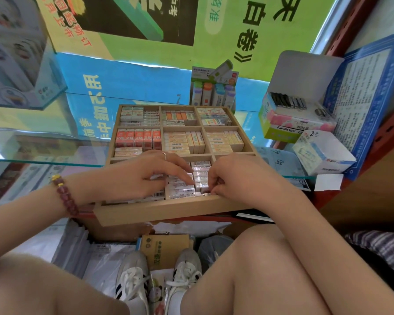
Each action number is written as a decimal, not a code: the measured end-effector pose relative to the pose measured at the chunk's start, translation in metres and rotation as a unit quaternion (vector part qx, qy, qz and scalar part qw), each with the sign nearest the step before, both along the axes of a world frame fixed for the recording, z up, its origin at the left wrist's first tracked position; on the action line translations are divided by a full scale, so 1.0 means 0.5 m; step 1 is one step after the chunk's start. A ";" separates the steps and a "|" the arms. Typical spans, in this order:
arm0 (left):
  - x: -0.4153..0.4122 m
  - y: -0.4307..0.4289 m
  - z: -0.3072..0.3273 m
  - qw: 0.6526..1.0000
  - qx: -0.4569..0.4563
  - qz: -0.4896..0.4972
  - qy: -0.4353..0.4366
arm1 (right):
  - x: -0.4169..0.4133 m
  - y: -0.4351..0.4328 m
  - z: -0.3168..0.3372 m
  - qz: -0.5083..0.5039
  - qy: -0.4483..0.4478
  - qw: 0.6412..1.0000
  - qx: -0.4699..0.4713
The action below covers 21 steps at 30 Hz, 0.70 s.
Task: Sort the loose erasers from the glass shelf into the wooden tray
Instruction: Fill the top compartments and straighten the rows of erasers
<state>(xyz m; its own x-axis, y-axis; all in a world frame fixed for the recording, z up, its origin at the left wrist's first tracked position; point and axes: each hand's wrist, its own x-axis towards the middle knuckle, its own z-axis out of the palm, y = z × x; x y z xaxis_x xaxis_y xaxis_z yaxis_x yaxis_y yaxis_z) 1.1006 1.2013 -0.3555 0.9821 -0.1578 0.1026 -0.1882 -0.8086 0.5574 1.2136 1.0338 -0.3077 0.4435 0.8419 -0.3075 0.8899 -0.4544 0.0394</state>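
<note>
Bare knees [255, 258] fill the bottom of my view, so I take the person to be crouched low in front of the glass shelf [43, 159]. The wooden tray [159, 213] sits on it, its near edge overhanging toward the camera, I judge to bring the front row within reach. The left hand [141, 173] lies flat, fingers straight and together, steadying the wrapped erasers [180, 192] there. The right hand [243, 176] has its fingers curled, pinching a small eraser [203, 185] into that row.

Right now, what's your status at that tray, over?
Left hand flat on front-row erasers. Right hand curled onto them, grip unclear. Wooden tray well filled, overhanging glass shelf. No obstruction seen.
</note>
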 end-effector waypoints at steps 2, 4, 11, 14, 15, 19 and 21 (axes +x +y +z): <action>0.004 0.002 0.000 1.000 0.016 -0.001 -0.011 | 0.003 0.005 0.004 -0.002 0.012 1.000 -0.016; 0.015 -0.002 -0.006 0.999 0.042 -0.006 -0.001 | 0.006 0.007 0.005 0.003 0.015 1.000 -0.016; 0.058 -0.016 -0.023 0.999 0.047 -0.004 0.004 | 0.009 0.012 0.003 0.011 0.008 1.000 -0.024; 0.058 -0.012 -0.026 1.000 0.027 -0.007 0.011 | 0.007 0.021 -0.006 0.005 0.007 0.998 -0.066; 0.058 -0.010 -0.025 1.000 0.022 -0.011 0.015 | 0.006 0.022 -0.007 -0.005 0.013 0.997 -0.071; 0.063 -0.007 -0.025 0.999 0.007 -0.017 0.033 | 0.009 0.019 -0.008 -0.027 0.035 0.998 -0.040; 0.065 -0.006 -0.025 0.999 -0.007 -0.018 0.037 | 0.008 0.013 -0.015 -0.038 0.033 0.999 -0.018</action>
<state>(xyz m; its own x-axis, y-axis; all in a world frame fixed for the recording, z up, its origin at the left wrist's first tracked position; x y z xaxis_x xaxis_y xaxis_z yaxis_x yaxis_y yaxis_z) 1.1328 1.1984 -0.3681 0.9809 -0.1918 0.0320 -0.1742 -0.7937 0.5828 1.2177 1.0404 -0.3150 0.4829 0.7949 -0.3674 0.8546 -0.5193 -0.0002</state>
